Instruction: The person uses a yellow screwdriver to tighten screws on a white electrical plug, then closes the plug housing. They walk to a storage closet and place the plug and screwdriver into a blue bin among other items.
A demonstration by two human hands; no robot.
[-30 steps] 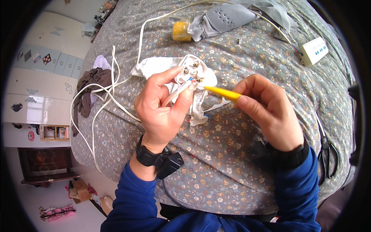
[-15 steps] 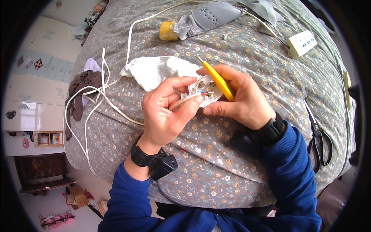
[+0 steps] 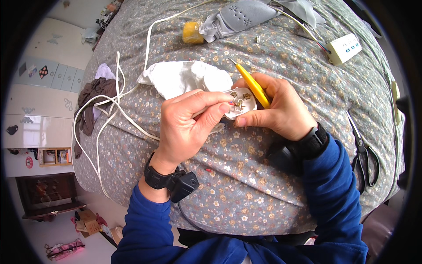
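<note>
Hold the open white plug housing (image 3: 251,105) firm and level in your right hand (image 3: 283,108), so that its metal contacts (image 3: 238,105) face you and nothing rocks as you work the wire ends (image 3: 232,104) beside them. Your grip on the wires is best close to their tips, which gives you finer control; gather any loose strands, and watch that bare metal of one wire does not touch a neighbouring contact. It also helps to shift your left fingertips slightly, since they cover much of the housing's near-left side.

Your left hand (image 3: 187,119) is nearly shut, thumb and forefinger pinched at the wires by the housing's left edge; you cannot tell from here how tightly. Your right hand is curled part-way, with the thumb on the housing's near edge and the fingers behind it. The same hand carries the yellow-handled screwdriver (image 3: 254,86), lying across the fingers with its tip pointing away from you, clear of the contacts. Mind that tip when you turn your wrist.

The housing sits between your two hands, just beyond the left thumb. A white cloth (image 3: 176,79) lies beyond your left hand, on the floral bed cover (image 3: 246,189); black scissors (image 3: 362,158) lie to the right of your right hand.
</note>
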